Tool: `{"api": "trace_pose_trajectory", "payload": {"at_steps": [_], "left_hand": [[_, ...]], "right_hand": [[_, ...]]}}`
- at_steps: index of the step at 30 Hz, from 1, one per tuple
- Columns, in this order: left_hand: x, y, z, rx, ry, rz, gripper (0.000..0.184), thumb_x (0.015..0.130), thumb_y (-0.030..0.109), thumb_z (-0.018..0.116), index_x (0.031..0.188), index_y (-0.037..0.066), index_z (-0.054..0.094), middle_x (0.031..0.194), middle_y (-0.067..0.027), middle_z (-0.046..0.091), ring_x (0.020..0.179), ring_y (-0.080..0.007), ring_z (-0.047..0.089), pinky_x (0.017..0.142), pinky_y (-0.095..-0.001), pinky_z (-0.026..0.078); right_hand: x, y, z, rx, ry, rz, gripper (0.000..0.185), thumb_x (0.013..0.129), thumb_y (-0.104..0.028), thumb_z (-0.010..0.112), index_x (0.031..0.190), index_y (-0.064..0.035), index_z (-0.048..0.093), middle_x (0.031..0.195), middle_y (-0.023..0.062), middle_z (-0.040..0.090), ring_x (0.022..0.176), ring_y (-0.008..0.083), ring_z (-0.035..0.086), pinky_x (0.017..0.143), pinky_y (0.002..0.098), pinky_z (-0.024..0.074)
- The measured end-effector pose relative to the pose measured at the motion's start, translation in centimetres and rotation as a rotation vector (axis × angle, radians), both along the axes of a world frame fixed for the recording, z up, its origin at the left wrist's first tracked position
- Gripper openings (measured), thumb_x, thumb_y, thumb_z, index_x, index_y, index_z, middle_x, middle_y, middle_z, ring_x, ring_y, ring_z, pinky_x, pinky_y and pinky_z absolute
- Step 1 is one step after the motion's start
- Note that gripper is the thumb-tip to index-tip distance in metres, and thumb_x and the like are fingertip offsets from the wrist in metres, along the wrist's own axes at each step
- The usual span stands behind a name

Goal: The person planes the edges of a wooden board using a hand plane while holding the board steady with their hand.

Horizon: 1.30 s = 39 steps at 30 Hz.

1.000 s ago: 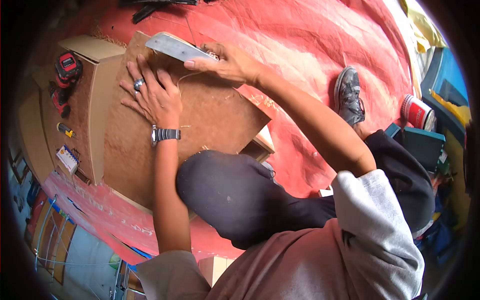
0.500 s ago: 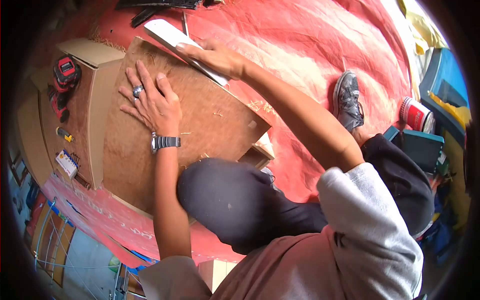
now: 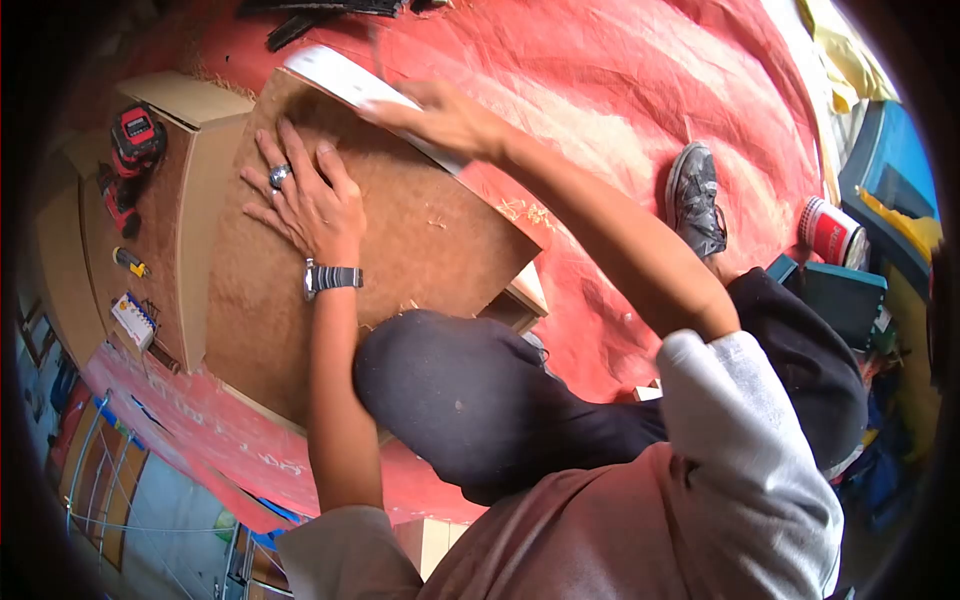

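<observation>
A brown wooden board or panel [image 3: 400,240] lies before me, with a few curled shavings on it. My left hand [image 3: 315,200] rests flat on its upper part, fingers spread, with rings and a wristwatch on. My right hand [image 3: 440,120] grips a long, white-silver metal tool, by its shape a hand plane [image 3: 335,78], slightly blurred. It lies along the board's far slanted edge. The fingers' far side is hidden. My dark-clad knee [image 3: 450,400] covers the near part of the board.
Left of the board, wooden panels hold a red-and-black cordless power tool [image 3: 135,140], a yellow-and-black tool [image 3: 130,262] and a small white box [image 3: 133,320]. A red sheet [image 3: 590,100] covers the floor. At right are a red-and-white can [image 3: 833,232] and a teal case [image 3: 843,300].
My right hand has shifted slightly right, and the plane now sits closer to the board's edge at its far end. My left hand stays pressed on the board.
</observation>
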<state>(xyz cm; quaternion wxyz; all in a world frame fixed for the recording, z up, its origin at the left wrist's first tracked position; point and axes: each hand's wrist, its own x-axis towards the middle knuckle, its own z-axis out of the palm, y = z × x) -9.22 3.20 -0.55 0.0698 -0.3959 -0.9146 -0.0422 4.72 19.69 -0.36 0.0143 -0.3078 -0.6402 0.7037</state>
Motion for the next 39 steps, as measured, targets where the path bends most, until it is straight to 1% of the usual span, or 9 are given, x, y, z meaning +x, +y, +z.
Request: {"api": "trace_pose_trajectory", "payload": {"at_steps": [4,7,9,15,19,24,29,35,39], "left_hand": [[0.3,-0.2,0.2,0.017,-0.028,0.001,0.061,0.106,0.046,0.041,0.162,0.022,0.039,0.17,-0.0123,0.032,0.149,-0.0587,0.028,0.115,-0.0801,0.015],[0.4,0.0,0.5,0.017,-0.021,-0.006,0.061,0.106,0.047,0.04,0.162,0.021,0.039,0.17,-0.0129,0.032,0.15,-0.0584,0.027,0.115,-0.0798,0.015],[0.3,0.2,0.3,0.023,-0.014,0.003,0.062,0.106,0.047,0.04,0.162,0.021,0.038,0.17,-0.0129,0.032,0.15,-0.0582,0.027,0.115,-0.0797,0.014],[0.4,0.2,0.5,0.004,-0.023,0.002,0.063,0.106,0.047,0.04,0.163,0.021,0.036,0.171,-0.012,0.031,0.15,-0.0579,0.026,0.115,-0.0799,0.014],[0.3,-0.1,0.4,-0.004,-0.019,-0.012,0.063,0.106,0.047,0.04,0.164,0.021,0.036,0.171,-0.0118,0.03,0.151,-0.0579,0.026,0.115,-0.0806,0.015],[0.4,0.1,0.5,0.006,-0.004,-0.007,0.063,0.106,0.048,0.039,0.163,0.021,0.036,0.17,-0.0126,0.031,0.151,-0.0578,0.025,0.113,-0.0821,0.015],[0.2,-0.2,0.2,0.003,0.01,-0.018,0.063,0.107,0.049,0.039,0.164,0.021,0.035,0.171,-0.0128,0.031,0.152,-0.0556,0.025,0.114,-0.0817,0.015],[1.1,-1.4,0.3,0.056,-0.029,-0.15,0.067,0.107,0.048,0.042,0.164,0.014,0.034,0.17,-0.0171,0.029,0.154,-0.0522,0.023,0.12,-0.0738,0.013],[5.8,-3.5,2.2,0.014,-0.141,-0.622,0.064,0.105,0.042,0.05,0.16,0.011,0.041,0.169,-0.0216,0.029,0.155,-0.049,0.022,0.123,-0.0691,0.009]], "right_hand": [[3.9,-2.3,-0.5,0.106,0.093,-0.053,0.078,0.091,-0.072,0.064,0.118,0.0008,0.072,0.101,0.0177,0.073,0.094,0.0251,0.067,0.085,0.0425,0.0525],[15.6,-6.3,0.1,-0.053,-0.025,-0.045,0.078,0.093,-0.061,0.07,0.137,0.0025,0.064,0.125,0.0223,0.072,0.119,0.0297,0.067,0.107,0.041,0.0477],[18.9,-6.2,1.2,-0.153,-0.156,0.078,0.074,0.095,-0.058,0.07,0.137,0.0014,0.064,0.123,0.0193,0.073,0.119,0.0253,0.066,0.105,0.0392,0.0487],[3.9,-2.2,-0.2,0.042,0.077,-0.074,0.069,0.095,-0.062,0.067,0.129,-0.0009,0.069,0.111,0.0122,0.075,0.104,0.0204,0.067,0.092,0.0384,0.0526],[3.5,-1.8,-0.7,0.081,0.017,-0.008,0.077,0.092,-0.07,0.065,0.125,-0.0007,0.07,0.112,0.0181,0.073,0.103,0.0273,0.069,0.093,0.0418,0.0523],[20.8,-6.6,0.9,-0.048,-0.166,0.074,0.07,0.097,-0.057,0.067,0.135,0.0026,0.065,0.128,0.0187,0.071,0.119,0.0263,0.065,0.104,0.0407,0.0497],[28.6,-2.9,5.0,-0.008,-0.566,-0.028,0.057,0.1,-0.046,0.069,0.123,0.0052,0.069,0.097,0.0132,0.071,0.093,0.0204,0.064,0.086,0.0383,0.0512],[29.2,-1.1,13.8,0.312,-0.587,-0.159,0.051,0.098,-0.047,0.071,0.097,0.0036,0.065,0.078,0.0079,0.061,0.074,0.0151,0.057,0.069,0.0373,0.048],[30.4,-3.1,21.5,0.213,-0.513,-0.197,0.044,0.099,-0.042,0.071,0.091,0.0009,0.064,0.073,0.0059,0.06,0.069,0.0113,0.057,0.067,0.034,0.0483]]}}
